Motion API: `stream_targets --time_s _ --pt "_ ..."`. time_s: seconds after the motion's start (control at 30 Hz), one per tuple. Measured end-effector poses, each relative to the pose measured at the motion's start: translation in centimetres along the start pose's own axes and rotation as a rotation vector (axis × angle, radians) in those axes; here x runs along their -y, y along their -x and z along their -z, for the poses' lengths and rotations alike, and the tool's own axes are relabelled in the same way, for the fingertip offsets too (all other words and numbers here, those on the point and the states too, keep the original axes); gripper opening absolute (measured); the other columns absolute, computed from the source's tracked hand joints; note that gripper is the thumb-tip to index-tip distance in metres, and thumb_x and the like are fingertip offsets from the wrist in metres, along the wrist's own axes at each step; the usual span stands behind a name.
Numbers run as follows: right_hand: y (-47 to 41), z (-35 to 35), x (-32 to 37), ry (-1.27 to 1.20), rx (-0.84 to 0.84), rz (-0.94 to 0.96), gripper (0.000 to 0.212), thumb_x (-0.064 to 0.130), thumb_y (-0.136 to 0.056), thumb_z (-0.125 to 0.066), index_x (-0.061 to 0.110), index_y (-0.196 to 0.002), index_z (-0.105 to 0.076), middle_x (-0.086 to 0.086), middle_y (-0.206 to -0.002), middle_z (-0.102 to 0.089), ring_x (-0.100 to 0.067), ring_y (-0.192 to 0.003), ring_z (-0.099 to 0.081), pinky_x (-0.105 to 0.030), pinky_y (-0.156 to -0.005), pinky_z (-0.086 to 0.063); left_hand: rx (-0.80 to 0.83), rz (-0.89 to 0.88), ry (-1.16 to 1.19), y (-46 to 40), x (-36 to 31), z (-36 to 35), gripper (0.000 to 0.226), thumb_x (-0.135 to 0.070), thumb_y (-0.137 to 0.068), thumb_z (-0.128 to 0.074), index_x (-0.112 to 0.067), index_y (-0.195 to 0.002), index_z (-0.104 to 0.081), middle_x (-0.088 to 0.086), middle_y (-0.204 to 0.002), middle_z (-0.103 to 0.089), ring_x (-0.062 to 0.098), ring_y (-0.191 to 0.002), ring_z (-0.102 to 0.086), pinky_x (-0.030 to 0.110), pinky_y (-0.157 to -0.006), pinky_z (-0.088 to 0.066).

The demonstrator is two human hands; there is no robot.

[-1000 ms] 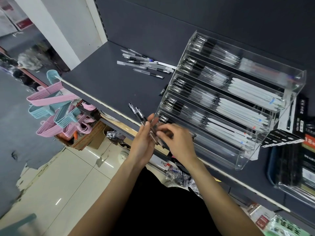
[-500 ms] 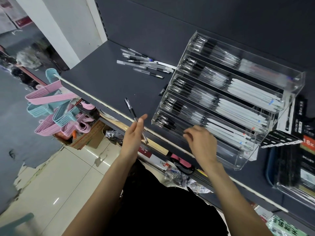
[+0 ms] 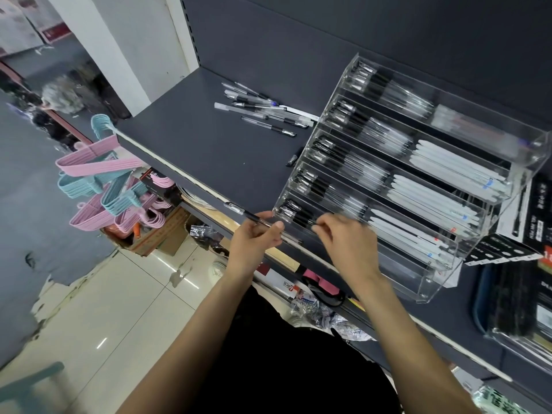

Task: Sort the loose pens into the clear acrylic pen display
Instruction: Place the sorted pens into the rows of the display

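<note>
Pens: we're pinching one black gel pen [image 3: 249, 217] in the left hand [image 3: 257, 243]; right hand [image 3: 346, 242] fingers [image 3: 324, 227] are curling at the acrylic display [image 3: 442, 282] bottom tier, grip unclear. We're suggesting keeping it parallel to the slot.

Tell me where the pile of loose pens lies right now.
In the head view the loose pens lie on the dark shelf, toward its back, just left of the clear acrylic pen display and beyond both hands.

Upside-down print resembling "6PCS" is seen on a white box [image 3: 286, 283] under the shelf; "18" is partly seen on a red tag [image 3: 547, 254]; print on the black cartons [image 3: 537, 216] is unreadable
</note>
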State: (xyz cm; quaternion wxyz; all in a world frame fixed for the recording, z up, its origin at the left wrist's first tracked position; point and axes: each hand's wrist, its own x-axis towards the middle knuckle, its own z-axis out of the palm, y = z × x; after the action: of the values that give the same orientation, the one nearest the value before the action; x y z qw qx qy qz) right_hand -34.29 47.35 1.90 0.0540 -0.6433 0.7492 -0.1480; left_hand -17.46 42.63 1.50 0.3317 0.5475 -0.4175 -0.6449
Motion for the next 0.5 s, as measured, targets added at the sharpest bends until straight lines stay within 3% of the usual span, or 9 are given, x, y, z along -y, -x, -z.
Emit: stream_targets --time_s 0.1,0.2,0.3,0.4,0.5 --pt "1.2 0.6 1.6 -0.34 0.069 -0.024 0.016 0.034 -0.088 -0.063 0.022 -0.097 -0.069 0.01 -0.083 -0.07 0.0 -0.062 -0.059 -0.02 -0.051 -0.049 0.03 -0.001 0.07 0.0 0.1 -1.0 0.022 -0.013 -0.092 -0.061 -0.005 -0.112 -0.058 0.01 -0.091 -0.07 0.016 -0.078 -0.069 0.023 -0.074 -0.056" --pt "2.0 0.1 1.3 -0.35 0.034 -0.065 0.015 0.026 -0.084 -0.069 0.025 -0.099 -0.069 0.012 -0.087 -0.071 -0.003 -0.071 -0.063 -0.025 -0.058 -0.053 0.098 -0.008 0.083 0.1 0.3 -1.8 0.021 -0.011 -0.098 -0.05 -0.002 -0.115 -0.059 0.011 -0.102 -0.07 0.018 -0.084 -0.067 0.027 -0.081 -0.056" --pt "2.3 0.3 -0.2 -0.319 -0.004 -0.131 0.02 0.017 -0.081 -0.072 0.02 -0.1 -0.071 0.009 -0.086 -0.072 -0.001 -0.068 -0.06 -0.012 -0.056 -0.046 0.118 -0.052 -0.119 -0.3 0.4 -1.9 0.025 -0.017 -0.098 -0.052 -0.006 -0.118 -0.06 0.004 -0.101 -0.071 0.011 -0.085 -0.069 0.024 -0.08 -0.057" --pt "2.9 0.7 -2.2 -0.196 -0.08 -0.153 0.017 0.015 -0.079 -0.075 0.018 -0.095 -0.074 0.007 -0.087 -0.073 0.004 -0.062 -0.052 -0.004 -0.051 -0.029 -0.069 -0.246 -0.57 -1.1 0.6 -0.7 0.025 -0.027 -0.095 -0.056 -0.015 -0.116 -0.061 -0.01 -0.096 -0.067 -0.002 -0.078 -0.062 0.01 -0.067 -0.048" --pt "3.3 0.7 -3.8 -0.113 -0.08 -0.179 0.014 0.014 -0.078 -0.076 0.021 -0.089 -0.075 0.008 -0.084 -0.073 0.001 -0.06 -0.05 -0.005 -0.049 -0.024 -0.235 -0.427 -0.652 -1.7 0.4 0.4 0.027 -0.022 -0.092 -0.059 -0.017 -0.119 -0.057 -0.007 -0.102 -0.058 0.001 -0.083 -0.055 0.013 -0.072 -0.042"
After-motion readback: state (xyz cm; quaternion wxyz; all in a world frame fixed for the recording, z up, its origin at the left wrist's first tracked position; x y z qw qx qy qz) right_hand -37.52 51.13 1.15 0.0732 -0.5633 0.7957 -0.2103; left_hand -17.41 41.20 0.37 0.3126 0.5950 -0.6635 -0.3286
